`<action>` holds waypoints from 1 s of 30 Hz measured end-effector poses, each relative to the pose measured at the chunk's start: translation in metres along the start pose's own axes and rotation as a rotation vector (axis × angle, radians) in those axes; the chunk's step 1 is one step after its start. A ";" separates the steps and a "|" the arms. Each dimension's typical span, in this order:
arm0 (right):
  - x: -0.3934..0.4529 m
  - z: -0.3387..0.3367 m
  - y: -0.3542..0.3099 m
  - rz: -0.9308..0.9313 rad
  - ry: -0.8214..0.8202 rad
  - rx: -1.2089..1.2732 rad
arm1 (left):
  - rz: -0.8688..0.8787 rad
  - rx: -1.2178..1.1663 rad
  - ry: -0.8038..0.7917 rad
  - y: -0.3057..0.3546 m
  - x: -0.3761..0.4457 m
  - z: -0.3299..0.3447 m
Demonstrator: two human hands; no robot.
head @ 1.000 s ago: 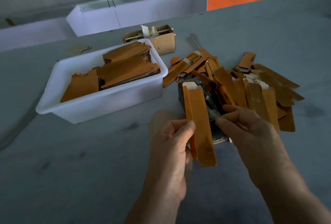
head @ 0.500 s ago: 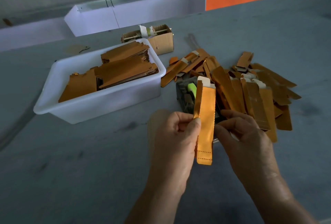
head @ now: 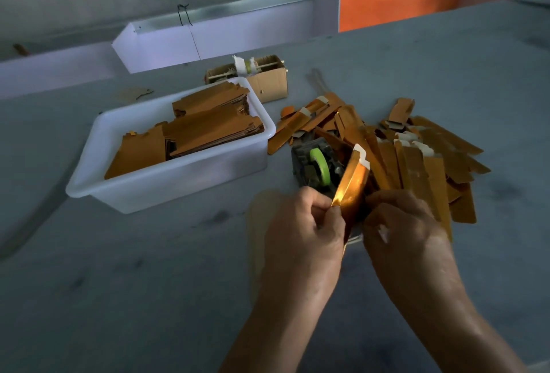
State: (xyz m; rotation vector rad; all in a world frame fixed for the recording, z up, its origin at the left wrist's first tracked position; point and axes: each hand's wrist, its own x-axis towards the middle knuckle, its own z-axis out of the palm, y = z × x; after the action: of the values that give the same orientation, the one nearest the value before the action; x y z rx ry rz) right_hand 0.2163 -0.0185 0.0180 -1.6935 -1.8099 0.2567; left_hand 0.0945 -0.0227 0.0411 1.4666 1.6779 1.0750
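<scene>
Head: gold carton [head: 352, 185] in left hand [head: 303, 229]

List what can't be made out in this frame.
Head view:
- Lower end of the gold sleeve: behind the left hand.
- Fingertips of the right hand: hidden by its own knuckles; grip unclear.
- Near end of the tape dispenser: behind sleeve and hands.
- Contents of the cardboard box: too small.

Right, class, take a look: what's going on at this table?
A person works on one gold card sleeve: the left hand pinches its near end, and the right hand seems to grip its other edge. Just behind stands a tape dispenser with a green roll. More sleeves lie piled on the grey table at right; a white tub at left holds flat stacks.
</scene>
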 end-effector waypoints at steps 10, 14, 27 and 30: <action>0.003 -0.040 0.001 0.107 -0.346 0.787 | -0.219 -0.460 -0.133 0.002 -0.008 -0.014; 0.001 -0.031 -0.003 0.040 -0.366 0.773 | -0.235 -0.454 -0.124 -0.003 -0.014 -0.014; 0.002 -0.021 -0.009 0.095 -0.230 0.601 | -0.251 -0.512 -0.193 0.001 -0.018 -0.016; 0.002 -0.021 -0.011 0.102 -0.238 0.558 | -0.252 -0.529 -0.218 0.000 -0.017 -0.018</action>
State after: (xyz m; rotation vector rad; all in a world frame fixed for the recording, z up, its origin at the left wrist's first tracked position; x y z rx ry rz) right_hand 0.2193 -0.0239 0.0407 -1.3923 -1.6080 0.9475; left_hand 0.0820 -0.0426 0.0484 0.9649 1.2573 1.0686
